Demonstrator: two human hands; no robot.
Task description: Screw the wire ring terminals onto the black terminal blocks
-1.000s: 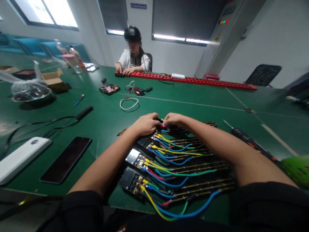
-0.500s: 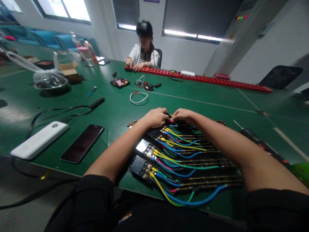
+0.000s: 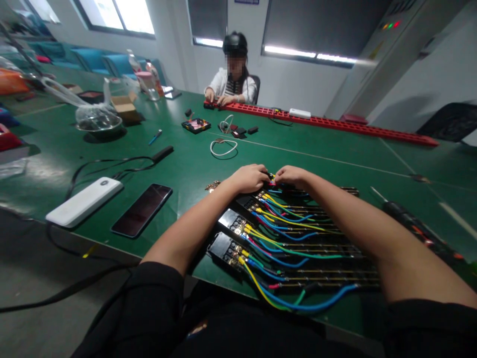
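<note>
Several black terminal blocks (image 3: 226,247) with screw contacts lie in a row, joined by yellow, green, blue and red wires (image 3: 288,243) to long dark strips (image 3: 328,275). My left hand (image 3: 252,178) is closed over the block at the far end of the row, which its fingers mostly cover. Close beside it, my right hand (image 3: 292,176) pinches at the coloured wire ends on that same block. A bit of red and yellow shows between the two hands. The exact contact under the fingertips is hidden.
Left of my arm lie a phone (image 3: 142,211) and a white power bank (image 3: 85,201) with a black cable. A screwdriver (image 3: 406,216) lies to the right. Across the green table, a person (image 3: 234,84) handles a long red slotted bar (image 3: 335,123). Small brass parts (image 3: 212,186) lie near my left wrist.
The whole view has shifted, so things appear farther right. Both hands keep their places at the far block, with only slight finger movement.
</note>
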